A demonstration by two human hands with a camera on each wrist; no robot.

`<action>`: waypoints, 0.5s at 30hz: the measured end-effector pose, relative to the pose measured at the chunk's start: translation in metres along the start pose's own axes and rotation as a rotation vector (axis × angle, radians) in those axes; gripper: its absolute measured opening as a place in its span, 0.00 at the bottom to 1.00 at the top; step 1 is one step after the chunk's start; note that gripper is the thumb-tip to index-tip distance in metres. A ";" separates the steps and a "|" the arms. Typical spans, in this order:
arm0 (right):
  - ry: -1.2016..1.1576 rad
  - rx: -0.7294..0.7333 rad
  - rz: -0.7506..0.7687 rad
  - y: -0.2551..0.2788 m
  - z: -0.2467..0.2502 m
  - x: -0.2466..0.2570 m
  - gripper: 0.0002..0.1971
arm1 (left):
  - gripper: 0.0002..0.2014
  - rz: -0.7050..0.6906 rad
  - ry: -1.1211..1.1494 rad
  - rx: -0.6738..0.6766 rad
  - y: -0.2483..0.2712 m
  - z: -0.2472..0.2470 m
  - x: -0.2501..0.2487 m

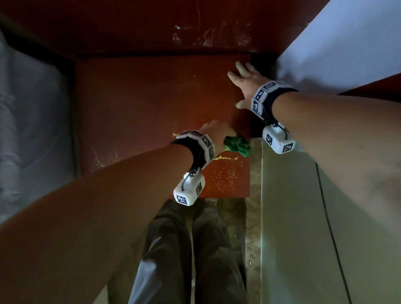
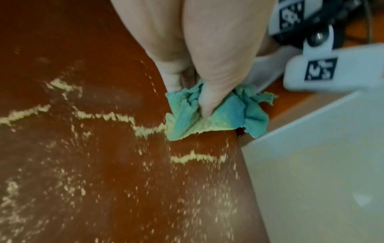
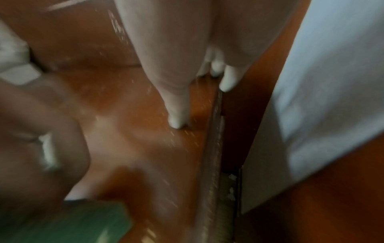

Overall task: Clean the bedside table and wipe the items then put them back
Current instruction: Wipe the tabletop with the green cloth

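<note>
Nearest my head camera, the two bare forearms fill the lower half of the frame, with dark trousers (image 1: 187, 257) between them at the bottom centre. At the far left lies a pale bed sheet (image 1: 19, 120). Just right of it, the reddish-brown bedside table (image 1: 131, 104) takes up the middle of the frame, its near part streaked and speckled with yellowish powder (image 2: 116, 117). At frame centre my left hand (image 1: 216, 130) is curled tight around a crumpled green cloth (image 1: 237, 146), thumb and fingers pinching it against the tabletop at its right edge, right at the end of one powder streak. Up and to the right, my right hand (image 1: 245, 83) lies spread wide and flat on the table's far right corner, holding nothing. At the right a pale panel (image 1: 308, 230) runs alongside the table.
</note>
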State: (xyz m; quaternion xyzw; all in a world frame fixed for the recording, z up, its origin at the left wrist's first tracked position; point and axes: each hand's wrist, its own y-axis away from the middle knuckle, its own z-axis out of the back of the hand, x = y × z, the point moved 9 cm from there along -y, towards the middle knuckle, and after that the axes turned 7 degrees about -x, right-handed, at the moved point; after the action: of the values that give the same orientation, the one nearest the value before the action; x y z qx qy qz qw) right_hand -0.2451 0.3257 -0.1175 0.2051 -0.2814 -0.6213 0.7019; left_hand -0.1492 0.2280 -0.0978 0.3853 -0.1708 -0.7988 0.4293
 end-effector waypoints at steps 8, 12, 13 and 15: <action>-0.647 -0.016 -0.054 0.039 0.038 0.038 0.17 | 0.14 0.216 -0.078 -0.141 0.018 0.064 0.062; -0.575 0.247 0.021 0.067 0.021 0.074 0.24 | 0.19 0.249 -0.016 -0.153 0.027 0.074 0.069; -0.471 0.214 0.053 0.069 0.021 0.079 0.21 | 0.20 0.237 -0.025 -0.147 0.028 0.077 0.068; -0.351 0.108 0.068 0.070 0.024 0.083 0.11 | 0.21 0.204 -0.063 -0.132 0.027 0.081 0.067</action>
State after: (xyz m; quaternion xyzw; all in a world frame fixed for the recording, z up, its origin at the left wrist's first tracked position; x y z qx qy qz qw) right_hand -0.2021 0.2554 -0.0434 0.1215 -0.4393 -0.6075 0.6506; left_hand -0.2181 0.1526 -0.0606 0.3115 -0.1696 -0.7721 0.5273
